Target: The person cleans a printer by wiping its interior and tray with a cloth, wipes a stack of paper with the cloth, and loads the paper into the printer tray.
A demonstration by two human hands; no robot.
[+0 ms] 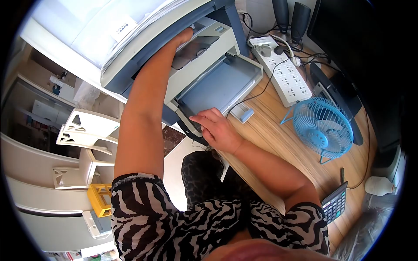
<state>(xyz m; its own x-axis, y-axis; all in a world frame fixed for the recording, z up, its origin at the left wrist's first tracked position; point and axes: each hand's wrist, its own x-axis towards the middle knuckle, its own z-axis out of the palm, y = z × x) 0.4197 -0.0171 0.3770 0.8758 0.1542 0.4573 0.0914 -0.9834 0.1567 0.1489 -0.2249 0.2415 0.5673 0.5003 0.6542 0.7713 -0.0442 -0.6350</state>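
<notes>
A grey and dark-blue printer [233, 39] stands on the wooden desk, its front opened up. My left hand [186, 35] reaches deep into the gap below the printer's upper part, and its fingers are mostly hidden there. Beneath that arm is a dark translucent flap [193, 52]. A paper tray [222, 85] with a clear bluish cover is pulled out of the printer's front. At the tray's near corner is my right hand [220, 130], open, its index finger stretched toward the tray's edge and the other fingers loosely bent.
On the desk are a white power strip [285, 78] with plugs and cables, a blue wire fan [322, 128], a calculator [335, 203] and a monitor [348, 56]. Two dark speakers [299, 21] stand behind. White chairs [82, 130] and a yellow crate [100, 200] are off to the left.
</notes>
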